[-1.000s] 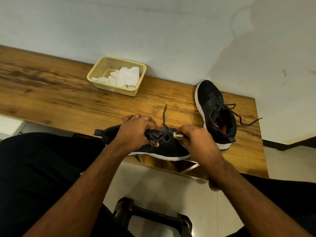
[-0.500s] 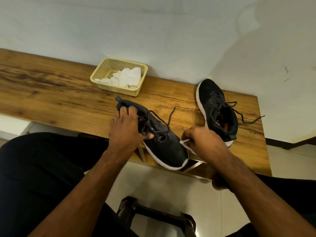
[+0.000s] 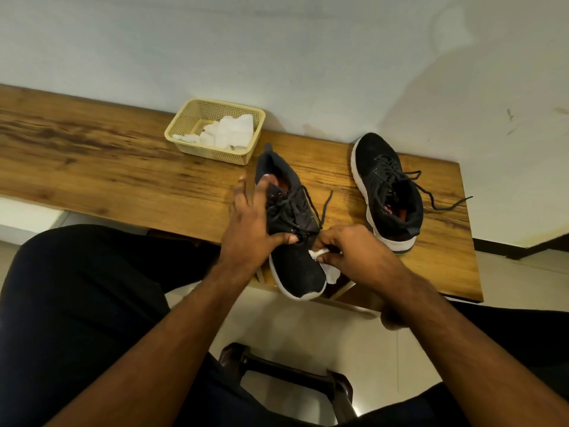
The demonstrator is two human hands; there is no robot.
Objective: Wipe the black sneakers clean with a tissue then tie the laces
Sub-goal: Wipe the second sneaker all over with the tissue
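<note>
Wooden surface (image 3: 123, 167): left hand (image 3: 249, 223) gripping overhanging shoe (image 3: 295, 235), right hand (image 3: 354, 251) pinching tissue (image 3: 331, 272); hard wiping risks shoe tipping off.

Bare forearms, dark navy trousers (image 3: 77, 303) over both legs

Bare wooden bench (image 3: 92, 167) stretches free to the left; the far basket (image 3: 212, 131) and right sneaker (image 3: 388, 192) flank a narrow gap.
</note>
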